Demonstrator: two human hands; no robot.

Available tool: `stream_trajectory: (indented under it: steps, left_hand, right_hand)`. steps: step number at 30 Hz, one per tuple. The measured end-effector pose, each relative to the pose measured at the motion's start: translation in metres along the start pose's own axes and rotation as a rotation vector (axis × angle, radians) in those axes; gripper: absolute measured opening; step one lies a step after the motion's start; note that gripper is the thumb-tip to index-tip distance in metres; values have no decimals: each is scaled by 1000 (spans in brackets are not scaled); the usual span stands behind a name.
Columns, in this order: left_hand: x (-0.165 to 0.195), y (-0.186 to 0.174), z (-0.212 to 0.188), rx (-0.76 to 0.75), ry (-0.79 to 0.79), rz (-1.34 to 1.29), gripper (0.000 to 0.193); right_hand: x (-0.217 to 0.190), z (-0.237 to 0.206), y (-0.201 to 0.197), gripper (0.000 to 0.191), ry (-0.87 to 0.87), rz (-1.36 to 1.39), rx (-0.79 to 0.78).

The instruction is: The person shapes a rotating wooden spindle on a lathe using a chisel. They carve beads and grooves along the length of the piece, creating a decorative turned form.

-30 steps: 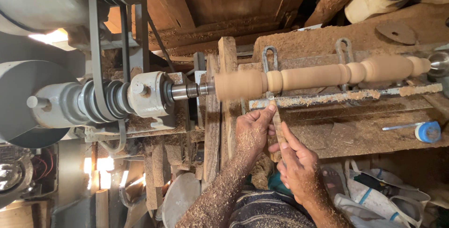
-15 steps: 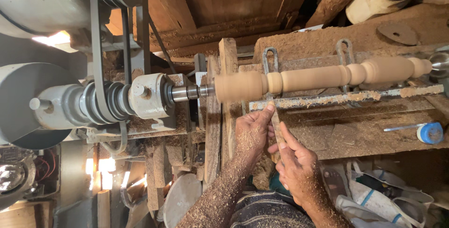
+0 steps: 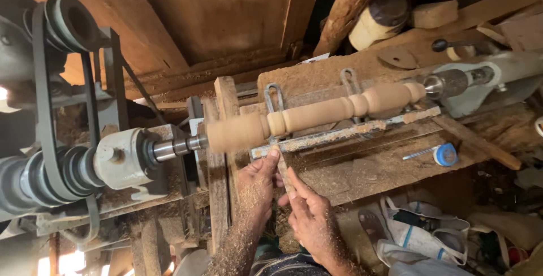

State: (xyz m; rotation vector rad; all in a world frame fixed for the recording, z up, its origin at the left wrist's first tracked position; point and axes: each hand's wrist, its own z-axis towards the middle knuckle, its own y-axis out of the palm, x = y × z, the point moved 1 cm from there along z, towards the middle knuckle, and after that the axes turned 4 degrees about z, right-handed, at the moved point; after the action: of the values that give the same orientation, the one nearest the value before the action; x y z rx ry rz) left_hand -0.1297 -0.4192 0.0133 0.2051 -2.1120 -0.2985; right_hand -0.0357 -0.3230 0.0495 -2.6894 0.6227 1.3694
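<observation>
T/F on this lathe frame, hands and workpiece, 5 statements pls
1. A pale turned wooden spindle is mounted on the lathe. True.
2. Both hands hold a thin tool below the tool rest. True.
3. The right hand grips the spindle itself. False: it is on the tool, well below the spindle.
4. The left hand is clean. False: it is dusted with sawdust.
5. A blue-and-white roll lies on the bench, right of the hands. True.
</observation>
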Motion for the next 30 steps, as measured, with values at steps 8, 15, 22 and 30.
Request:
stream_trajectory:
  steps: [8, 15, 22, 30]
  left_hand:
    - [3, 1, -6, 55, -128, 76, 35]
    - [-3, 0, -2, -30, -5, -2, 37]
    - [-16, 5, 5, -28, -5, -102, 35]
    - [-21, 27, 6, 62, -74, -115, 37]
  right_hand:
    - [14, 6, -8, 51, -154, 12, -38]
    - [12, 10, -12, 51, -62, -24, 20]
    - [-1, 15, -28, 51, -93, -95, -36]
    - [-47, 44, -77, 54, 36, -392, -179]
